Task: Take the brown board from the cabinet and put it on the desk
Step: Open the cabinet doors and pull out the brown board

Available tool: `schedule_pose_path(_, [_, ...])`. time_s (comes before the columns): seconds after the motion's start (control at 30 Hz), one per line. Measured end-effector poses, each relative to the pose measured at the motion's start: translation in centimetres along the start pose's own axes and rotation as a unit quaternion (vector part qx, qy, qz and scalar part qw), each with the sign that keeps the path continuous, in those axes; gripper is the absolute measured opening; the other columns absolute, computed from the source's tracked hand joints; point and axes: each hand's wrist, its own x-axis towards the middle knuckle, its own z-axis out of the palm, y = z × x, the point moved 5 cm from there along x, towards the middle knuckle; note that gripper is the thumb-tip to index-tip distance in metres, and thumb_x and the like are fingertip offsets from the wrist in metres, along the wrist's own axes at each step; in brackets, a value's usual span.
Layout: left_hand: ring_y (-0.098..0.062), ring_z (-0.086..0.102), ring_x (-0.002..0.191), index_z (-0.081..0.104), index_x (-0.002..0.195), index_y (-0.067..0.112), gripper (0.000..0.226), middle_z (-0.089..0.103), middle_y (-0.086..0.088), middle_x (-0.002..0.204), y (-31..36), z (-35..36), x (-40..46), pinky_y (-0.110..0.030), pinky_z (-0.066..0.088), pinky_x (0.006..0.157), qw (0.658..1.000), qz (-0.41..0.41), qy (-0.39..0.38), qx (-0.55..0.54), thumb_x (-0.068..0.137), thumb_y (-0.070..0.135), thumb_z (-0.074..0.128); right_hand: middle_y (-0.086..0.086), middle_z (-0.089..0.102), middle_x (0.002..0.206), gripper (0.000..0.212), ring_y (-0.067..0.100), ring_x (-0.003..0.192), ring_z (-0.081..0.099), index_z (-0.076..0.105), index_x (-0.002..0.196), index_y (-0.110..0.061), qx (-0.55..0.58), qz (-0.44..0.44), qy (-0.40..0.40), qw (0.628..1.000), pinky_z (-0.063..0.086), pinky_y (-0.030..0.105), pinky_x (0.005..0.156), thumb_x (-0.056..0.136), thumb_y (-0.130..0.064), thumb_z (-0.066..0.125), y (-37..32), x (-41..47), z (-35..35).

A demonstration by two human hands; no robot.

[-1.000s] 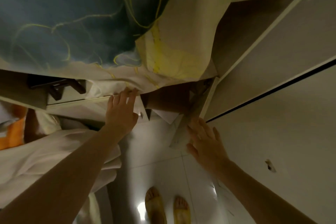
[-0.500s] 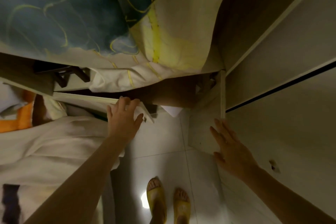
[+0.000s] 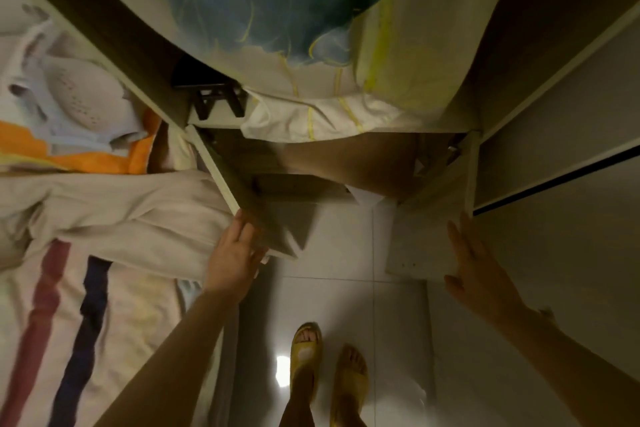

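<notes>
The left hand [image 3: 235, 253] grips the near corner of the brown board [image 3: 263, 215], tilted half out of the lower cabinet [image 3: 472, 170] compartment under the draped quilt [image 3: 277, 10], while the right hand [image 3: 478, 274], fingers spread, rests flat and empty against the cabinet's white side panel [image 3: 412, 250].

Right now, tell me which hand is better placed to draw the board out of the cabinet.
Left. The left hand already grips the board's near corner; the right hand is open and flat on the white cabinet panel.
</notes>
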Motion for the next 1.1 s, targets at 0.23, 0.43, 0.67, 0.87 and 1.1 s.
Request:
schedule_pose_path(0.23, [-0.041,0.053,0.114,0.050,0.113,0.003,0.037,0.042,-0.021,0.137,-5.5,-1.0,-2.9,-0.046,0.054,0.076,0.999,-0.027,0.011,0.018,0.079,0.004,0.065,0.012,0.008,0.155,0.080,0.033,0.137,0.027,0.018,0.142,-0.006,0.027,0.056,0.033,0.998,0.051,0.038,0.087,0.078,-0.002,0.066,-0.3,-1.1,0.5])
schedule_pose_path(0.43, [-0.041,0.052,0.114,0.050,0.118,0.006,0.048,0.045,-0.022,0.133,-6.8,-1.7,-3.1,-0.048,0.057,0.074,0.998,-0.025,0.009,0.050,0.074,0.006,0.070,0.007,0.008,0.156,0.083,0.031,0.133,0.035,0.014,0.144,-0.013,-0.003,0.070,0.016,0.997,0.051,0.037,0.085,0.079,-0.006,0.066,0.2,-1.2,0.0])
schedule_pose_path(0.67, [-0.045,0.040,0.125,0.049,0.127,0.012,0.059,0.047,-0.027,0.132,-3.8,-0.6,-2.3,-0.056,0.034,0.103,0.992,-0.043,0.041,0.113,0.075,0.025,0.072,0.011,0.012,0.155,0.085,0.036,0.138,0.021,0.014,0.144,-0.016,-0.069,0.120,0.008,0.990,0.037,0.048,0.104,0.079,-0.014,0.068,0.3,-1.7,0.0])
schedule_pose_path(0.87, [-0.044,0.037,0.131,0.043,0.135,0.018,0.062,0.044,-0.023,0.140,0.2,2.3,0.4,-0.055,0.033,0.106,0.996,-0.008,0.031,0.087,0.078,0.031,0.065,0.012,0.016,0.154,0.079,0.034,0.141,0.013,0.017,0.144,-0.016,-0.052,0.078,0.038,0.995,0.019,0.049,0.113,0.082,-0.019,0.065,-3.1,0.7,0.7])
schedule_pose_path(1.1, [-0.036,0.050,0.114,0.031,0.141,0.026,0.063,0.043,-0.014,0.136,2.6,9.3,7.6,-0.043,0.044,0.094,0.997,-0.009,-0.025,-0.077,0.084,0.043,0.050,0.009,0.046,0.139,0.068,0.032,0.120,0.046,0.028,0.140,-0.020,0.171,0.062,0.069,0.981,0.044,0.045,0.097,0.083,-0.023,0.064,-4.2,8.0,6.3])
